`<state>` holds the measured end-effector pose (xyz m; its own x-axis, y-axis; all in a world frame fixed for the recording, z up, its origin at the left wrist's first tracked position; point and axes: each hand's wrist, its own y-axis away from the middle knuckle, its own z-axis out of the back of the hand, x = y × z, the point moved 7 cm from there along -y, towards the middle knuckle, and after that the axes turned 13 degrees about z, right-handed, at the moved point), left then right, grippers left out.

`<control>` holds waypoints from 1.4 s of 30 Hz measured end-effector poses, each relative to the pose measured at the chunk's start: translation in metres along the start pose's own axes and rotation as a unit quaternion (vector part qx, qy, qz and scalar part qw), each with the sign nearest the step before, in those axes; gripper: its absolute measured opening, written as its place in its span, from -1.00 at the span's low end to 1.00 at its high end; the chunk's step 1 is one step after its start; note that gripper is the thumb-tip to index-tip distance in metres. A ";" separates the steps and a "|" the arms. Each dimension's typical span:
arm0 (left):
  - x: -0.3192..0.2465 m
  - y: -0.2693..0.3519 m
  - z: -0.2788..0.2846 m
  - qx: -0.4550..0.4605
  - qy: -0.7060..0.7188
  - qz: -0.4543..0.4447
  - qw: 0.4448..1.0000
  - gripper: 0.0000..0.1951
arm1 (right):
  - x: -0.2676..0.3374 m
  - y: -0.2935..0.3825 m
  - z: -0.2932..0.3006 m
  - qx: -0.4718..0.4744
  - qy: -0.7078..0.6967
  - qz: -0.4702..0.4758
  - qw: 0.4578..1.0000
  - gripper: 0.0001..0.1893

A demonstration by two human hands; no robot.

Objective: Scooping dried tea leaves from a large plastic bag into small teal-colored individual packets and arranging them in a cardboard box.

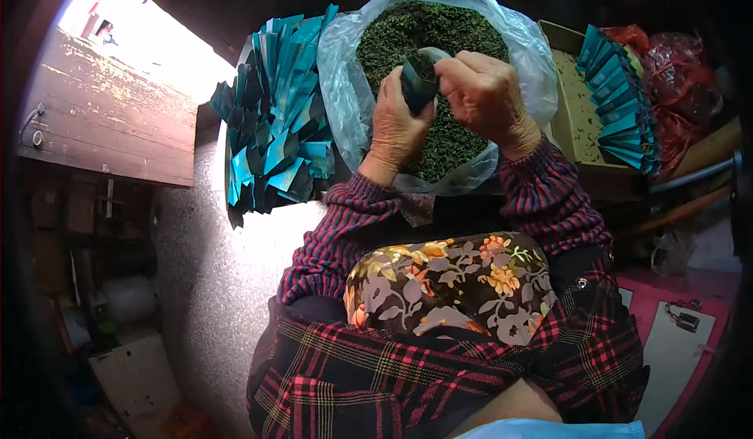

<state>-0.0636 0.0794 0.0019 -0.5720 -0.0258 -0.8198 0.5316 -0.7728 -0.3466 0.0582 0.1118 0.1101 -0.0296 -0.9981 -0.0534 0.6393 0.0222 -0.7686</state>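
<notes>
A large clear plastic bag [340, 95] stands open before me, filled with dark green dried leaves [465, 27], which look like loose tea. Above the leaves my left hand [401, 118] holds a small dark teal packet [419, 89] with its mouth open. My right hand [485, 95] grips a pale, curved scoop-like tool [435, 54] at the packet's mouth. Some dark leaves show at that mouth; how full the packet is cannot be told.
Many teal packets [282, 115] are heaped left of the bag. At right a shallow cardboard box [567, 86] holds leaf scraps and a row of teal packets [617, 98], beside red plastic bags [682, 86]. A wooden panel [112, 110] juts in at left.
</notes>
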 end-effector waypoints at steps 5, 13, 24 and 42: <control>0.001 0.002 0.002 0.000 0.009 -0.006 1.000 -0.30 | 0.003 -0.002 0.011 -0.057 -0.009 -0.001 0.998 -0.85; 0.000 0.005 0.003 0.002 0.018 -0.013 1.000 -0.29 | -0.013 0.011 0.019 -0.082 0.021 -0.091 0.992 -0.90; -0.007 0.004 0.005 -0.038 -0.021 -0.080 0.996 -0.30 | -0.013 0.036 -0.008 0.017 -0.033 -0.162 0.986 -0.60; -0.070 0.018 0.010 -0.063 -0.085 -0.192 0.976 -0.35 | 0.000 0.011 0.047 -0.120 0.002 -0.123 0.985 -0.90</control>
<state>-0.0198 0.0611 0.0575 -0.8335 0.1366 -0.5355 0.3251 -0.6623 -0.6750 0.1010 0.1095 0.1316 -0.1644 -0.9747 0.1515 0.4127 -0.2075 -0.8869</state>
